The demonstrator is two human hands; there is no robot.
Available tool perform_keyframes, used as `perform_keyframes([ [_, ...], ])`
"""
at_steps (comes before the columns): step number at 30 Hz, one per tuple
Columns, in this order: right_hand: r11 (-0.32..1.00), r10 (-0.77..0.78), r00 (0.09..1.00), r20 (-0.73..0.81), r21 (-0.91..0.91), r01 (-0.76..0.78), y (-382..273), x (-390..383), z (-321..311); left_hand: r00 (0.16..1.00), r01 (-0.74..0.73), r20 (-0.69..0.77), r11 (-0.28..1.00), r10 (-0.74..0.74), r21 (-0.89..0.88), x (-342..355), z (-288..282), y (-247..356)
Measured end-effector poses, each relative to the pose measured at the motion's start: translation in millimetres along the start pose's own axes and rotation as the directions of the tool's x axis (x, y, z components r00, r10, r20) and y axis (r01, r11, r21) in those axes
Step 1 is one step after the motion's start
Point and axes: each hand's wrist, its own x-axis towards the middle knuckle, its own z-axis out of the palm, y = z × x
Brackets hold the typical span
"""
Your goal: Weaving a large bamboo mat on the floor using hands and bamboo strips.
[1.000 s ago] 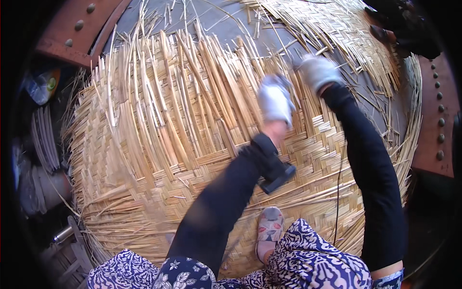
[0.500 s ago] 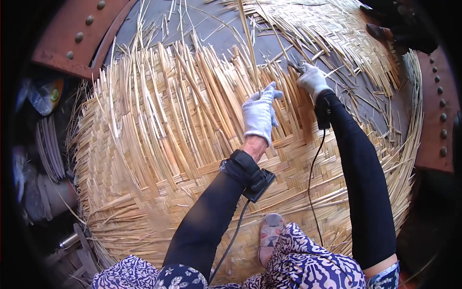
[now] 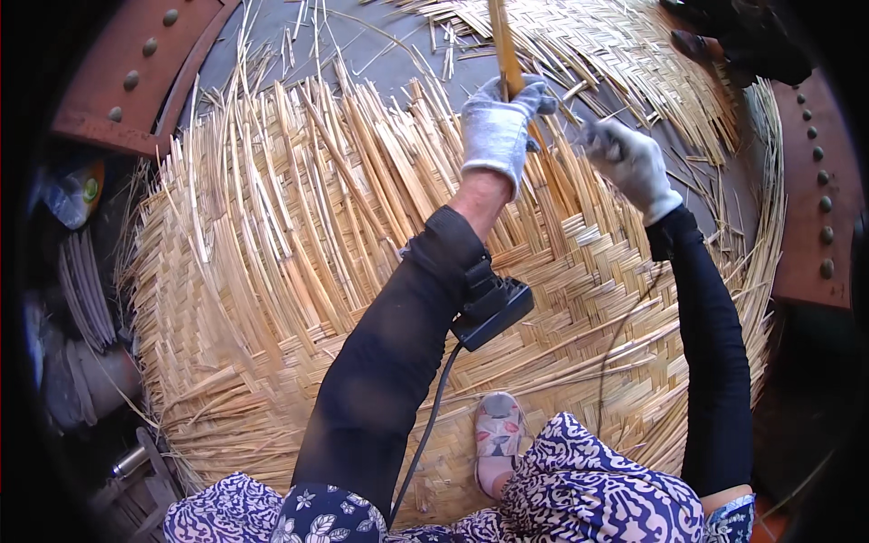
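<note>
**Gloved hands at work on a large woven mat**

Spread wide beneath both hands, a big round woven mat (image 3: 579,271) of pale split strips; finished herringbone weave lying nearer the body than the hands, loose unwoven strips (image 3: 299,208) fanning out left of the left hand and beyond it; grey floor (image 3: 362,45) bare past the strip ends, further out than either hand. Well below the hands, patterned blue-and-white clothing (image 3: 588,489) and one floral shoe (image 3: 498,439) planted on the weave. Strapped to the left forearm, just behind the wrist, a small black device (image 3: 493,308) with a cable trailing back toward the body. Left hand (image 3: 498,131), in a white glove, closed around an upright bamboo strip (image 3: 503,45) rising away past its fingers. Right hand (image 3: 629,163), also gloved, just right of the left, fingers curled shut on thin strips at the mat's unwoven edge.
</note>
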Motion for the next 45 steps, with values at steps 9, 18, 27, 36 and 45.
perform_keyframes([
  [9,0.706,0.086,0.945,0.316,-0.689,0.166,-8,21,36,0.971,-0.062,-0.239,0.950,-0.014,-0.307,-23,-1,-37],
  [18,0.726,-0.011,0.911,0.411,-0.624,0.290,14,-16,-21,0.994,0.023,-0.110,0.999,-0.020,0.023,-145,18,-46],
  [27,0.353,0.373,0.520,0.768,0.401,-0.845,-176,-141,44,0.912,0.237,-0.318,0.966,-0.257,-0.101,-230,-30,-56],
  [36,0.878,0.173,0.789,0.590,0.271,-0.395,-179,-100,98,0.804,0.158,-0.519,0.946,-0.290,-0.285,-247,-96,-55],
  [45,0.812,0.149,0.934,0.325,0.498,-0.303,-148,-66,163,0.705,0.325,-0.482,0.842,-0.520,-0.431,-233,-138,-65],
])
